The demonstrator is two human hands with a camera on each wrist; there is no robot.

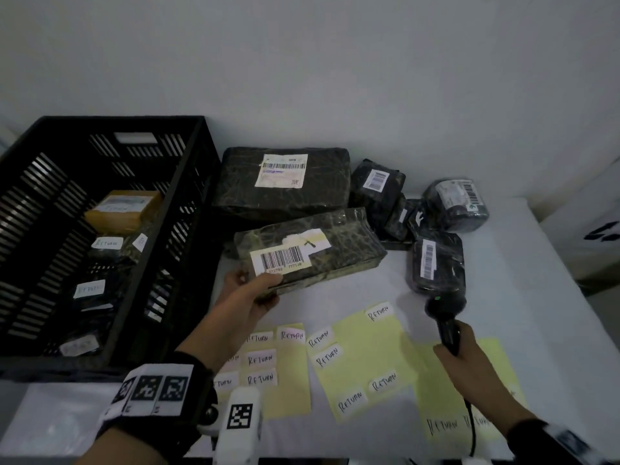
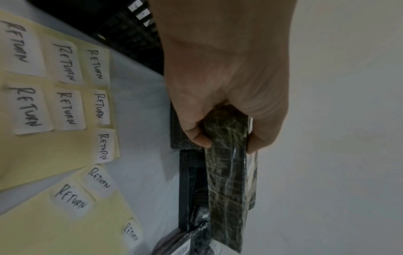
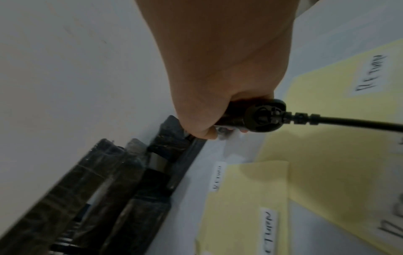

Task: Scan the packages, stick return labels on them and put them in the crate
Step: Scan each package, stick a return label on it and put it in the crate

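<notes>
My left hand (image 1: 255,292) grips the near end of a dark flat package (image 1: 322,250) and holds it above the table, its barcode label (image 1: 283,258) facing up. In the left wrist view the fingers (image 2: 196,136) curl round the package's edge (image 2: 229,172). My right hand (image 1: 461,347) holds a black corded barcode scanner (image 1: 444,313) by its handle, to the right of the package. In the right wrist view the scanner's handle base (image 3: 261,117) and cable show. Yellow sheets (image 1: 369,350) carrying white RETURN labels (image 1: 261,359) lie below both hands. The black crate (image 1: 100,229) stands at the left.
Several labelled packages lie in the crate, one of them a tan box (image 1: 122,209). A large dark package (image 1: 285,179) and several smaller wrapped ones (image 1: 436,260) sit at the back and right of the white table (image 1: 520,297). A wall stands close behind.
</notes>
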